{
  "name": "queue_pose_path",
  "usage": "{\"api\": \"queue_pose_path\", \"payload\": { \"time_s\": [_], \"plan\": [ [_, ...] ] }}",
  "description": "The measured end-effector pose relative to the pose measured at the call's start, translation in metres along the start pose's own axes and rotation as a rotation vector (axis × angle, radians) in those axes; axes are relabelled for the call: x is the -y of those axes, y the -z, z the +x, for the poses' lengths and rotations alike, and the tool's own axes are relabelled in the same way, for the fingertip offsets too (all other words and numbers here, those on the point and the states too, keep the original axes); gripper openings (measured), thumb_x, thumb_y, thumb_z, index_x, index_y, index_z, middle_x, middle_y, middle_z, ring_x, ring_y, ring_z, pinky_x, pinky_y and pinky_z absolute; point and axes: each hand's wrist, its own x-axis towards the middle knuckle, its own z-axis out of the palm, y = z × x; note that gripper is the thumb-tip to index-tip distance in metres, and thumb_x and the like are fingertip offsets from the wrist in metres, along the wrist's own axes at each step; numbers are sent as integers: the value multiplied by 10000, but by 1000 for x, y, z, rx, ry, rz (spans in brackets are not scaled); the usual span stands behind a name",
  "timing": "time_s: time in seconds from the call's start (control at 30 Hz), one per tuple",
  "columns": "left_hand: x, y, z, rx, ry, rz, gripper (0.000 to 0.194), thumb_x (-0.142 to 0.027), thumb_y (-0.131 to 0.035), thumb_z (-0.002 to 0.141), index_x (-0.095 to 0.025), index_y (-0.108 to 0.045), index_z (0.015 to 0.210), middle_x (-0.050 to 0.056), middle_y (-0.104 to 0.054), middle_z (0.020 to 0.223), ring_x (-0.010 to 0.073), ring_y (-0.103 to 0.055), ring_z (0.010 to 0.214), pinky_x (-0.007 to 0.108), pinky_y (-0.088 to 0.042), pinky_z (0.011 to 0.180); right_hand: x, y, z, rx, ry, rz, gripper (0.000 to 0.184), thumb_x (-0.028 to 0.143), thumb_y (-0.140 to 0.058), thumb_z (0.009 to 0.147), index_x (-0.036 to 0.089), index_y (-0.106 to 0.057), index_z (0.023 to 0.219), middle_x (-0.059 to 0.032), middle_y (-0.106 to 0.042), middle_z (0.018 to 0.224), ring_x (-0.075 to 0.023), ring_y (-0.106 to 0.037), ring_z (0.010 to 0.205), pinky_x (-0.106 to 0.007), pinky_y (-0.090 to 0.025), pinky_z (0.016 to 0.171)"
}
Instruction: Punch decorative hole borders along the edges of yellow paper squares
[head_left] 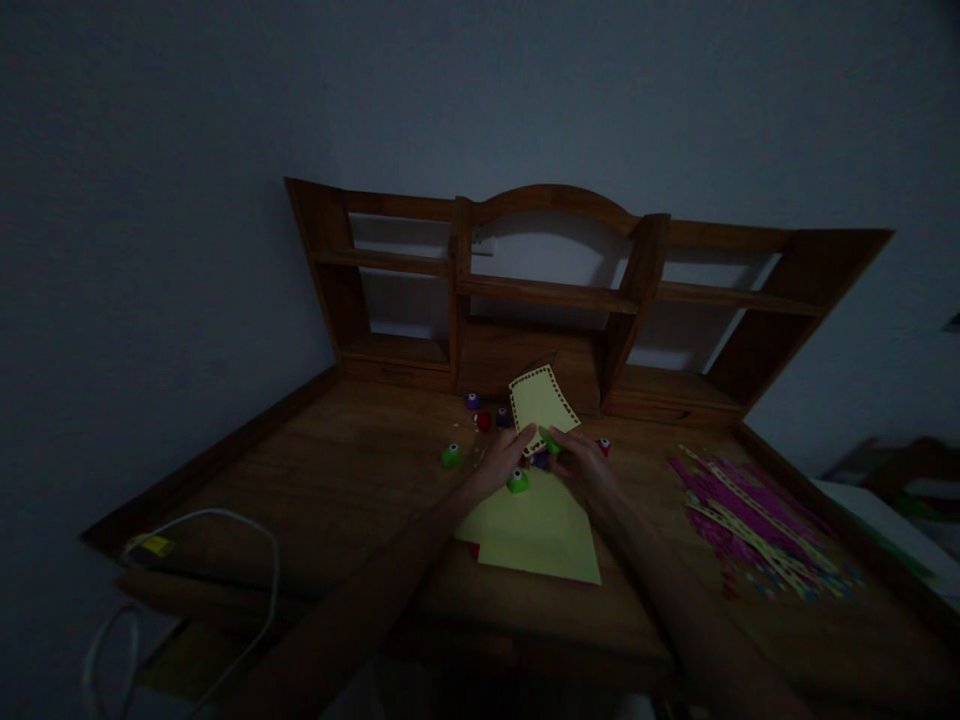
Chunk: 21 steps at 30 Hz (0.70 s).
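A yellow sheet of paper [541,400] with a row of small punched shapes along its edges is raised over the desk. My left hand [507,456] is closed on its lower left edge. My right hand [582,462] is closed around a small green craft punch [551,440] at the sheet's lower edge. Just below my hands, another green punch [517,481] sits on a stack of yellow paper [536,535] with a bit of red showing under it. A purple punch [539,460] is partly hidden between my hands.
More punches lie around: a green one [451,456], a red one [483,421], a purple one [472,401] and a red one [604,447]. Pink and yellow paper strips [750,510] are piled at the right. A wooden shelf unit [547,292] stands behind; a white cable [274,560] hangs at the left.
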Motion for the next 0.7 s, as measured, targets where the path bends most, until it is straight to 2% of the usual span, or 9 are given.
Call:
{"api": "queue_pose_path", "payload": {
  "time_s": [0.17,0.3,0.5,0.7],
  "plan": [
    [1,0,1,-23,-27,-33,440,-574,-544,818,-151,-650,756,40,-655,696,174,-594,661,251,-433,610,0,1,0,-8,-10,20,317,429,-823,656,177,-638,705,11,-628,650,-95,-511,503,-240,-314,461],
    [0,1,1,-37,-13,-28,453,-582,-544,817,-150,-646,724,31,-628,614,183,-589,640,253,-423,595,1,0,0,-9,-3,19,315,433,-823,650,180,-644,710,4,-645,673,-95,-506,499,-245,-306,454],
    [-3,3,-1,-46,-18,7,427,-546,-554,830,-148,-646,704,34,-632,620,177,-582,639,254,-417,613,3,2,2,16,14,6,314,440,-807,671,172,-644,682,19,-594,603,-84,-458,469,-244,-261,429],
    [3,1,2,-45,19,1,455,-579,-550,811,-147,-619,683,22,-605,616,154,-542,577,245,-394,566,3,4,4,-41,10,-4,356,453,-827,627,183,-596,617,26,-567,561,-85,-435,444,-255,-241,424]
  ]
}}
